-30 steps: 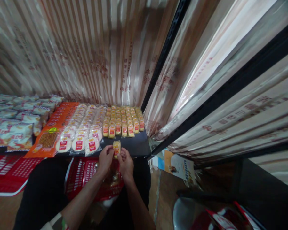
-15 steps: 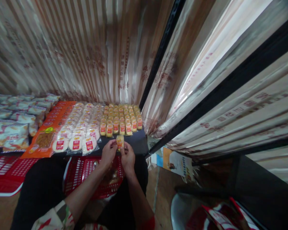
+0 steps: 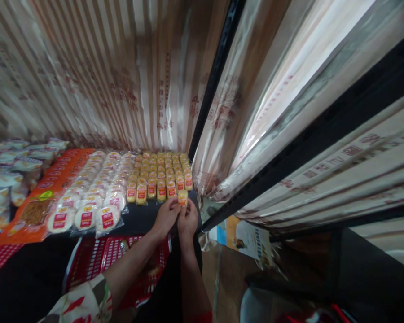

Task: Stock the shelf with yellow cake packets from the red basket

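Between the fingertips of both hands is a small yellow wrapped snack cake (image 3: 182, 198) with a red and white label, held upright. My left hand (image 3: 168, 216) pinches it from the left side. On its right side and front, my right hand (image 3: 188, 222) has its fingers closed on it. Just beyond stand rows of matching snack cakes (image 3: 161, 189) on the black shelf (image 3: 143, 219); whether the held one touches them I cannot tell. Left of these rows lie round white wrapped cakes (image 3: 85, 218) with red labels, overlapping in columns.
Orange snack packets (image 3: 37, 213) and white-blue bags (image 3: 5, 179) fill the shelf's left part. A red basket (image 3: 90, 260) sits below, by my legs. A black post (image 3: 215, 80) rises at the shelf's right end, with striped curtains (image 3: 121, 67) behind. A leaflet (image 3: 245, 240) lies right.
Both hands have moved right with the snack cake, toward the right end of the front row. The view has shifted, so the shelf goods appear lower and further left.
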Motion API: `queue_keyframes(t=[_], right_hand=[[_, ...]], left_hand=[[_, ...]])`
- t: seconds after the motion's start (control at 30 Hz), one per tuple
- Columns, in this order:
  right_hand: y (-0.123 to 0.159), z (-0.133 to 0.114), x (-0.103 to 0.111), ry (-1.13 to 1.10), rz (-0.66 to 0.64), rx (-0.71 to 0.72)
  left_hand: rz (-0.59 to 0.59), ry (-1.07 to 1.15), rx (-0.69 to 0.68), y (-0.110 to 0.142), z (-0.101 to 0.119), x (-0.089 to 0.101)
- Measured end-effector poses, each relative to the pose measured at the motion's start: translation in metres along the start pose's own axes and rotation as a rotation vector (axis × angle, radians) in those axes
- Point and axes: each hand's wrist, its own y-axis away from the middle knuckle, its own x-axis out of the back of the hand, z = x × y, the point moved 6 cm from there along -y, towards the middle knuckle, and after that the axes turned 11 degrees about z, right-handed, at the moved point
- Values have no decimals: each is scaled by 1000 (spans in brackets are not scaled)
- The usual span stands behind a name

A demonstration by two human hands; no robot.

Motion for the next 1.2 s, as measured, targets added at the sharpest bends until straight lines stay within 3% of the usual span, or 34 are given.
queue_keyframes(t=[0.37, 0.57, 0.77, 1.2], right_hand=[[-31, 1, -11, -2, 104, -11], [-38, 0, -19, 41, 132, -78], [-35, 5, -22, 38, 166, 15], [-38, 10, -30, 93, 127, 127]], left_hand=[[-11, -84, -23, -21, 6, -29], [15, -102, -52, -39, -7, -37], [23, -157, -90, -47, -17, -38], [10, -214, -142, -42, -6, -43]])
